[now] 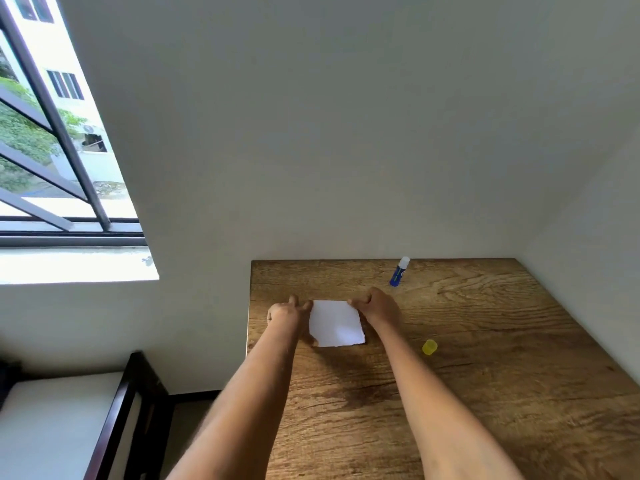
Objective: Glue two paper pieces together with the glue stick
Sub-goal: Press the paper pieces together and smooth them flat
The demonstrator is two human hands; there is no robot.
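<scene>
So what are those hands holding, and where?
Both hands, left and right, pinch the white paper at its far corners, one each.

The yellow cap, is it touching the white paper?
Apart. The head view shows the yellow cap lying on the table to the right of the white paper, with bare wood plainly between them.

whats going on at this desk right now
A person is holding a white paper at the wooden desk, the left hand pinching its far left corner and the right hand its far right corner. Whether it is one sheet or two pressed together cannot be told. The glue stick stands uncapped near the back edge of the desk, untouched, and its yellow cap lies apart to the right of the paper.
</scene>
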